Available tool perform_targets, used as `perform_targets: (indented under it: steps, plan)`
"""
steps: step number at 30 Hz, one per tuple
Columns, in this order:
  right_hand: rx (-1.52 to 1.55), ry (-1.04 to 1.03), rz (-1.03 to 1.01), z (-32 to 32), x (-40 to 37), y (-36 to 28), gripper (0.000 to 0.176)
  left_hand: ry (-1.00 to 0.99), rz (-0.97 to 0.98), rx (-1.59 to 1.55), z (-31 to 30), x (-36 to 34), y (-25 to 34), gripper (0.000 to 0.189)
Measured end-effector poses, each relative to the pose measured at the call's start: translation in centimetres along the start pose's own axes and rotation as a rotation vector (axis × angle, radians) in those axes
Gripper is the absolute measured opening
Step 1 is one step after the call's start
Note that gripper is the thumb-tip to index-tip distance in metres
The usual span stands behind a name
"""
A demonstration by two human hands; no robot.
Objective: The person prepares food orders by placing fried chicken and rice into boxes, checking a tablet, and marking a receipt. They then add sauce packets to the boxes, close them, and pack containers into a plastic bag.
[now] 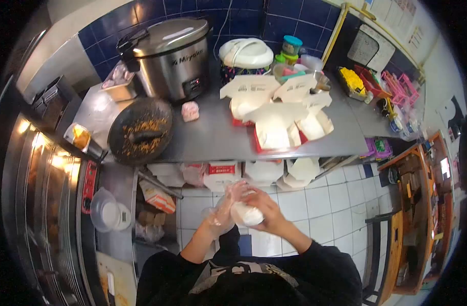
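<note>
Both my hands are held together in front of my body. My left hand [224, 210] wears a clear, crinkled plastic glove, and its closed fingers press against one side of a white wrapped bundle [247, 214]. From the other side my bare right hand [268, 210] curls its fingers round the same bundle. What is inside the wrapping cannot be made out. Beyond them on the steel counter [213, 135] stand several open white-and-red takeaway boxes [274, 133]. A small pink-and-white wrapped packet [190, 111] lies left of the boxes.
A dark wok [159, 145] of browned, chopped food with a dark utensil sits at the counter's left. Behind it stands a large rice cooker [177, 66]. Folded boxes [222, 176] fill the shelf below. A clear container [105, 210] rests on a scale at left.
</note>
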State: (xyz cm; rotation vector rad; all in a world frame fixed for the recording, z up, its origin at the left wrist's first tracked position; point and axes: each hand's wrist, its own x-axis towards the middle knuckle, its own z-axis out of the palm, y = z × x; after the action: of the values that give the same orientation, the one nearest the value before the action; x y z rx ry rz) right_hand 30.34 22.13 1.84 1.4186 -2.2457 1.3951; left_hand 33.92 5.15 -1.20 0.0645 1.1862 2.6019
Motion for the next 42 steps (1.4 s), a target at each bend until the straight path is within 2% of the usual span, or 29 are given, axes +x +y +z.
perform_targets:
  steps: [1, 3, 4, 5, 6, 9, 10, 12, 14, 15, 16, 17, 20, 21, 22, 24, 25, 27, 28, 29, 31, 33, 34, 35, 37, 38, 39, 41, 42]
  plan:
    - [0.011, -0.010, 0.024, -1.6, 1.9, 1.9, 0.054, 0.006, 0.075, 0.016, -0.1, 3.3, 0.8, 0.084]
    - [-0.177, 0.117, 0.127, -5.9, 6.2, 6.1, 0.059, 0.287, 0.046, 0.036, 1.8, 8.4, 3.1, 0.076]
    - [-0.264, 0.201, 0.241, -8.8, 9.1, 7.7, 0.064, 0.303, 0.080, 0.056, 1.1, 10.9, 4.1, 0.071]
    - [-0.359, 0.451, 0.149, -11.6, 12.2, 10.7, 0.069, 0.319, 0.116, 0.076, -0.1, 13.5, 4.7, 0.067]
    - [-0.463, 0.480, 0.325, -14.9, 15.5, 12.8, 0.070, 0.339, 0.147, 0.094, -0.9, 15.6, 5.5, 0.063]
    - [-0.745, 0.242, 0.493, -24.2, 22.0, 24.0, 0.073, 0.276, 0.163, 0.076, -2.9, 17.5, 10.3, 0.054]
    - [-0.742, 0.081, 0.601, -25.6, 23.1, 26.9, 0.072, 0.369, 0.232, 0.072, -2.9, 17.2, 11.4, 0.050]
    - [-0.720, -0.247, 0.796, -26.9, 24.5, 32.2, 0.069, 0.421, 0.323, 0.021, -6.9, 16.6, 12.6, 0.047]
    - [-0.836, -0.525, 0.928, -25.6, 24.3, 37.7, 0.070, 0.493, 0.411, -0.023, -11.2, 14.5, 14.4, 0.045]
    - [-0.699, -0.599, 0.843, -25.3, 23.6, 39.3, 0.063, 0.734, 0.507, 0.024, -9.2, 13.2, 16.4, 0.040]
    - [-0.551, -0.671, 0.767, -25.0, 22.9, 40.8, 0.057, 0.772, 0.647, 0.103, -9.7, 11.9, 17.0, 0.042]
    - [-0.467, -0.738, 0.711, -25.1, 22.7, 41.6, 0.057, 0.829, 0.800, 0.195, -10.1, 9.9, 17.6, 0.044]
    - [-0.554, -0.908, 0.686, -26.2, 23.3, 40.9, 0.060, 1.398, 0.809, 0.281, -12.7, 4.0, 20.4, 0.042]
    - [-0.634, -0.964, 0.678, -26.9, 24.1, 40.7, 0.061, 1.560, 0.781, 0.397, -11.9, 1.6, 22.2, 0.039]
    - [-0.730, -1.011, 0.665, -27.3, 25.1, 40.1, 0.061, 1.585, 1.031, 0.457, -13.1, -0.5, 22.8, 0.034]
    - [-0.937, -1.102, 0.622, -27.8, 27.0, 38.9, 0.063, 1.730, 1.227, 0.809, -18.7, -5.8, 24.7, 0.035]
    - [-1.045, -1.135, 0.595, -27.8, 27.9, 37.4, 0.064, 2.179, 0.814, 1.055, -17.4, -7.8, 28.1, 0.045]
    - [-1.252, -1.186, 0.531, -28.2, 29.2, 34.4, 0.066, 2.282, 0.804, 1.463, -17.6, -10.9, 32.3, 0.058]
    - [-1.349, -1.204, 0.497, -27.8, 29.8, 32.3, 0.066, 2.435, 0.630, 1.481, -17.1, -11.2, 34.7, 0.060]
    - [-1.434, -1.220, 0.465, -27.4, 30.2, 30.3, 0.067, 2.390, 0.809, 1.667, -19.2, -12.9, 36.4, 0.061]
    - [-1.554, -1.218, 0.412, -25.8, 30.9, 26.1, 0.069, 2.429, 0.598, 2.154, -21.3, -15.8, 40.3, 0.067]
    - [-1.506, -1.100, 0.375, -23.3, 31.5, 22.3, 0.070, 2.374, 0.312, 2.426, -23.2, -17.0, 42.7, 0.071]
    - [-1.321, -0.957, 0.377, -21.2, 31.7, 20.9, 0.066, 2.331, 0.158, 2.557, -24.4, -17.5, 44.0, 0.073]
    - [-1.126, -0.833, 0.362, -19.1, 32.0, 19.4, 0.062, 2.300, 0.132, 2.651, -26.1, -18.2, 45.0, 0.072]
    - [-0.763, -0.591, 0.331, -14.5, 33.0, 14.9, 0.053, 2.073, 0.369, 2.736, -28.6, -20.0, 45.8, 0.072]
    - [-0.579, -0.469, 0.319, -11.9, 33.2, 12.4, 0.049, 2.076, 0.417, 2.793, -29.7, -20.5, 45.8, 0.075]
    - [-0.393, -0.343, 0.307, -9.2, 33.5, 9.6, 0.046, 2.101, 0.360, 2.760, -29.6, -20.6, 45.5, 0.078]
    - [-0.166, -0.429, 0.284, -1.7, 36.2, 2.0, 0.026, 2.185, 0.330, 2.769, -30.3, -21.8, 45.0, 0.081]
    - [-0.073, -0.438, 0.200, 1.0, 36.8, 2.1, 0.025, 2.157, 0.343, 2.727, -29.9, -22.7, 44.7, 0.080]
